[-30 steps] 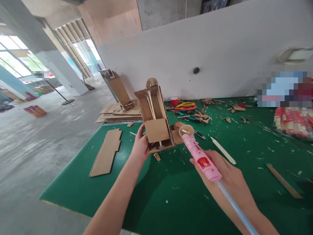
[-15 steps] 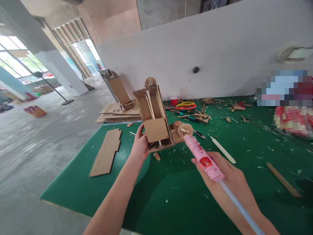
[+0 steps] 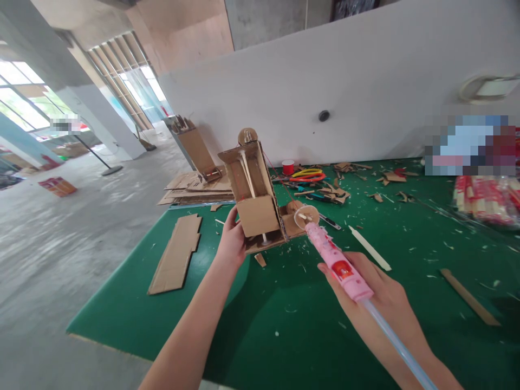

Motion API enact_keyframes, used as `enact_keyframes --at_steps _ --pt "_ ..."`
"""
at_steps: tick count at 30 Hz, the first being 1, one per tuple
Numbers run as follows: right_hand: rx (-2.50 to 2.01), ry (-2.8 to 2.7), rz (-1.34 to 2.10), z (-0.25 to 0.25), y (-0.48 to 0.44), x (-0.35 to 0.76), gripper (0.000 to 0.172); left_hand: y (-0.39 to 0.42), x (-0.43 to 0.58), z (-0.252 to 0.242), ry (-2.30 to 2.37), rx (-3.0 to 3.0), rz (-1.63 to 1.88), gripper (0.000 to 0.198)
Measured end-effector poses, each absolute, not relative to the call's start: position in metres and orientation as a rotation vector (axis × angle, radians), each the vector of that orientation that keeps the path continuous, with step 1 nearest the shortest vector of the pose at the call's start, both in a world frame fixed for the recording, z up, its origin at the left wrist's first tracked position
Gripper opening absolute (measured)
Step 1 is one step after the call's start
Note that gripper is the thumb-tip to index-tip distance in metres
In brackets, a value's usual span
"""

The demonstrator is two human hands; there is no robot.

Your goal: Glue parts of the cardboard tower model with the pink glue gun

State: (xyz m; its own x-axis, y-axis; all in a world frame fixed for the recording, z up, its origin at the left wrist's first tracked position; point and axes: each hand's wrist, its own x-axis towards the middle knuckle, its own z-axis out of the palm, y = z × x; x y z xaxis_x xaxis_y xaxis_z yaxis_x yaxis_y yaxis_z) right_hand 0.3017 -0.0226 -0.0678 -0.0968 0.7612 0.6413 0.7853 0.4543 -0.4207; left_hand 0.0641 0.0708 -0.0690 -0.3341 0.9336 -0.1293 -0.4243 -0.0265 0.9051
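My left hand [image 3: 233,238] is closed on the left side of a cardboard model [image 3: 257,216], holding it tilted above the table. Wooden sticks run inside its open frame, and a red string slants down from its top. A round cardboard disc [image 3: 312,215] with short stick ends sits at its lower right. My right hand [image 3: 371,287] grips a pink hot glue gun [image 3: 339,262]; a clear glue stick [image 3: 400,341] trails from its rear. The gun's tip is at the disc, and whether it touches cannot be made out.
On the green table [image 3: 260,336] lie a notched cardboard piece [image 3: 174,254], a white stick [image 3: 369,248], a cardboard strip [image 3: 469,298], a utility knife [image 3: 330,221], scissors [image 3: 309,176] and a red spool [image 3: 288,166]. Stacked cardboard [image 3: 195,189] stands back left; bagged sticks [image 3: 487,200] lie right.
The cardboard model has shifted very slightly left in view, along with the background. Both hands keep their hold, and the glue gun's tip stays at the disc.
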Motion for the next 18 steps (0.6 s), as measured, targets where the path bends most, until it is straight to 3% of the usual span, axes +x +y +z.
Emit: enact_keyframes --at_steps 18 --pt "-1.229 -1.906 -0.115 -0.0701 -0.0230 0.3035 0.018 0.0696 0.0674 -0.0645 1.113 0.622 1.621 0.072"
